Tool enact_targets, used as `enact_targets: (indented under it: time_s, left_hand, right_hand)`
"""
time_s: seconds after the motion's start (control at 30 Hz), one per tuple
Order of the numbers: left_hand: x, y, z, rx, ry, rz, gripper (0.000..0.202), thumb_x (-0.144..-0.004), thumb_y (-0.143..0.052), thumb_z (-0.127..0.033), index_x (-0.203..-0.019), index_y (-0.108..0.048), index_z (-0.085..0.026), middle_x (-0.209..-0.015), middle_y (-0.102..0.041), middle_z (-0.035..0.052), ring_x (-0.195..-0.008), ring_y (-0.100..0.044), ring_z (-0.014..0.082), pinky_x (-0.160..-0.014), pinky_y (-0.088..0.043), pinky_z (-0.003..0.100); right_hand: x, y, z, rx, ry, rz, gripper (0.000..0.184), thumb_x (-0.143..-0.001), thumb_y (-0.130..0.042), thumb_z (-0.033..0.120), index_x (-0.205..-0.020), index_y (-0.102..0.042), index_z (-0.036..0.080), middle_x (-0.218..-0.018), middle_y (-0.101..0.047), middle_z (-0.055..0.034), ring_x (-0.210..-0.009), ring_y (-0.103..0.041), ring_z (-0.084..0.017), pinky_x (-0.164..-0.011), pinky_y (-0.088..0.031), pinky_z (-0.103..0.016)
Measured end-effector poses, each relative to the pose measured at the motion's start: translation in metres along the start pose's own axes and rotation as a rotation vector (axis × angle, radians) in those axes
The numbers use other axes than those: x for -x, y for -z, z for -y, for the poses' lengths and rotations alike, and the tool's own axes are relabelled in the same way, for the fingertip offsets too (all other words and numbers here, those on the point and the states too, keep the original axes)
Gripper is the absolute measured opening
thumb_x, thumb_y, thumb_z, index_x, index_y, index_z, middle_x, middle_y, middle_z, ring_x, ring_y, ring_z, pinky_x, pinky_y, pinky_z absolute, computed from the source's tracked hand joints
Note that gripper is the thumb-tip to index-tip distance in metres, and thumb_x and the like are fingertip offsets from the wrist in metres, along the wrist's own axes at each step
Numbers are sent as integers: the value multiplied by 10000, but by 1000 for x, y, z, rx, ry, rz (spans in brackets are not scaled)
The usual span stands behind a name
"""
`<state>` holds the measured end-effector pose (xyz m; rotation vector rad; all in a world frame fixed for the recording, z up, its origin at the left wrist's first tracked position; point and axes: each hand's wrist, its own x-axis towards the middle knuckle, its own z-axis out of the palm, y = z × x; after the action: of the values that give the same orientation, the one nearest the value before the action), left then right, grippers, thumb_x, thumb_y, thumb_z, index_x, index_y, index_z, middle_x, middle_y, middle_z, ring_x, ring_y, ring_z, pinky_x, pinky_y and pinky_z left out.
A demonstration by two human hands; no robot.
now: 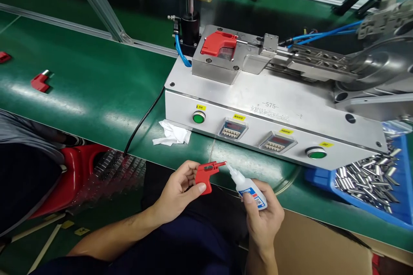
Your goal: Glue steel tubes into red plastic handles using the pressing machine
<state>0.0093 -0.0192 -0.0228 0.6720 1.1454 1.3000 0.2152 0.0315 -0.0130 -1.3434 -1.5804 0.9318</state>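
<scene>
My left hand (180, 191) is closed on a red plastic gun-shaped part (204, 178), its thin prong pointing right. In my right hand (266, 217) is a white Loctite glue bottle (250, 191), tilted so its nozzle sits close to the prong's tip; whether they touch I cannot tell. Just beyond my hands stands a white machine (213, 103) with green buttons and small counters. Another red part (219, 44) lies in the metal fixture (213, 71) on top of it, with a metal rod at its right end.
On the right, a blue bin (358, 204) holds many metal tubes (364, 180). A crumpled white tissue (172, 133) lies by the machine's left corner, near a black cable (142, 122). Farther left on the green bench is a red part with a metal tube (40, 81). Another person sits at left.
</scene>
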Motion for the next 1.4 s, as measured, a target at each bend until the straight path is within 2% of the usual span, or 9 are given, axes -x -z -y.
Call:
enact_targets:
  time_s: [0.1, 0.3, 0.53, 0.83, 1.13, 1.4]
  left_hand:
    - [2, 0, 0, -32, -22, -19, 298, -936, -833, -391, -1108, -706, -184, -1009, -755, 63, -874, -703, 173, -812, -589, 251]
    - [3, 2, 0, -68, -56, -27, 301, -946, -823, -397, -1115, -694, -184, -1017, -751, 64, -884, -712, 187, -818, -596, 269]
    - [4, 5, 2, -82, -50, -20, 285, -957, -818, -358, -1146, -690, -187, -1063, -757, 65, -925, -716, 177, -853, -585, 249]
    - [4, 6, 2, -103, -53, -30, 287, -960, -815, -365, -1149, -690, -189, -1054, -753, 66, -917, -716, 186, -848, -588, 265]
    - [4, 9, 4, -102, -81, -21, 210, -974, -793, -257, -1161, -702, -224, -1058, -753, 20, -922, -708, 133, -848, -560, 187]
    - [5, 8, 1, -69, -50, -17, 234, -956, -819, -310, -1136, -716, -202, -1014, -741, 39, -870, -683, 142, -812, -563, 199]
  right_hand:
    - [2, -3, 4, 17, 33, -11, 276, -972, -716, 456, -873, -723, 198, -641, -593, 24, -480, -450, -111, -440, -353, -233]
    - [3, -7, 6, 64, 30, -33, 315, -972, -712, 482, -844, -716, 194, -617, -571, 22, -474, -437, -112, -438, -329, -241]
    - [4, -7, 7, 61, 57, -59, 282, -977, -717, 442, -839, -690, 198, -608, -555, 36, -467, -432, -106, -437, -307, -239]
    - [3, -10, 7, 89, 51, -42, 312, -978, -710, 474, -836, -700, 197, -613, -570, 25, -464, -443, -111, -437, -323, -247]
    - [5, -6, 4, 70, 64, -58, 284, -978, -719, 443, -839, -690, 196, -611, -561, 36, -458, -412, -102, -434, -296, -245]
    - [5, -10, 4, 51, 89, -19, 238, -987, -703, 404, -868, -691, 198, -655, -601, 28, -487, -467, -110, -462, -346, -242]
